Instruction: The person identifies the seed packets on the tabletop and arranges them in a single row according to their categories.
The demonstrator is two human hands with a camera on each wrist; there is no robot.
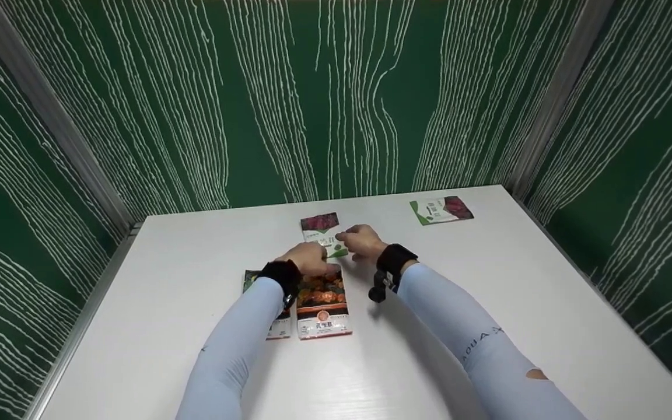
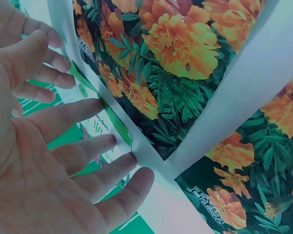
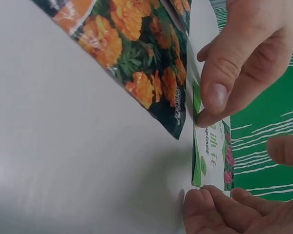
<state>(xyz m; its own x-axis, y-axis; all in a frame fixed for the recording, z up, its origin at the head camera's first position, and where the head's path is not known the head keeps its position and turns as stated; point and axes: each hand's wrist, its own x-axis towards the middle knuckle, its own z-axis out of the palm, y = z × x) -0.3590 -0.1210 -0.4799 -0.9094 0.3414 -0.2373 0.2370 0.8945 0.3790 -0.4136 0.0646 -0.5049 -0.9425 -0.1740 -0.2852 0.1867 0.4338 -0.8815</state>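
Note:
A white and green seed packet (image 1: 319,223) with magenta flowers lies flat near the back middle of the table. At its near left edge is my left hand (image 1: 305,258), whose extended fingertips touch the packet in the left wrist view. From the right side, my right hand (image 1: 362,242) meets the packet's edge with its fingertips, fingers loosely bent, as the right wrist view shows. Under and just before my left hand lies a marigold seed packet (image 1: 323,312). A second marigold packet (image 1: 280,331) sits to its left, partly hidden by my left forearm.
Another white and green packet (image 1: 442,210) lies turned sideways at the back right of the white table (image 1: 458,256). Green walls (image 1: 347,116) with wavy white lines rise behind the table and at both sides.

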